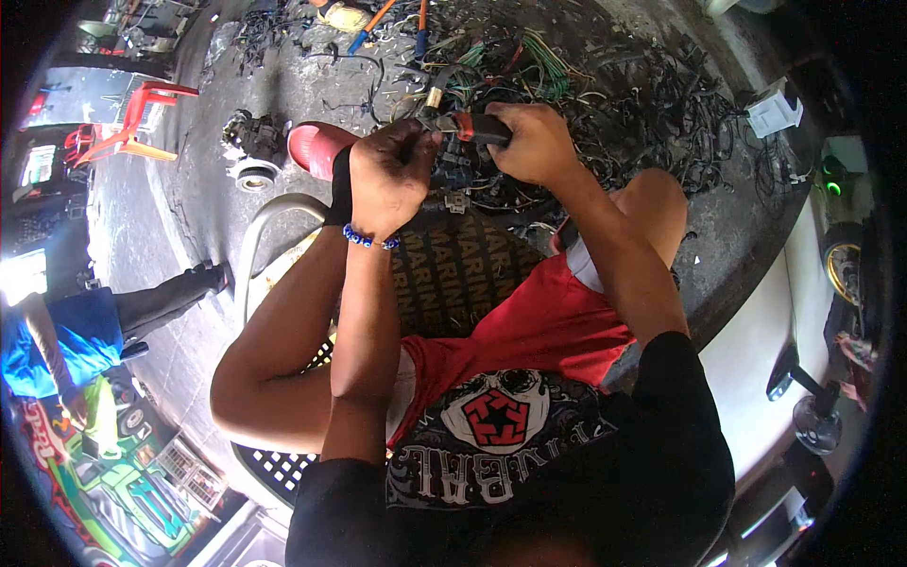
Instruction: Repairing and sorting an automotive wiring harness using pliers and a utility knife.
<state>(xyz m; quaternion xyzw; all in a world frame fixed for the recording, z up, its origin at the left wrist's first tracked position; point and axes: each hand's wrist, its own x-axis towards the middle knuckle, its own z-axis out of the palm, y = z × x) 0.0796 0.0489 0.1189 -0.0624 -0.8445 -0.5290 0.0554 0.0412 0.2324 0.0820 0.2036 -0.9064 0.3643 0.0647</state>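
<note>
My right hand is wrapped round the red and black handles of a pair of pliers, whose jaws point left. Close to those jaws, my left hand has its fingers pinched together. Whatever lies between the left fingers is too dark and small to make out, though it may touch the tool's tip. A blue bead bracelet circles the left wrist. Just beyond both hands spreads a tangled heap of cut wires and connectors on the floor, mostly black, with a green bundle among them.
Between my legs lies a printed dark sack. Long-handled cutters with orange and blue grips lie at the far side. A white box stands right; a red chair stands left. A person in a blue shirt is at far left.
</note>
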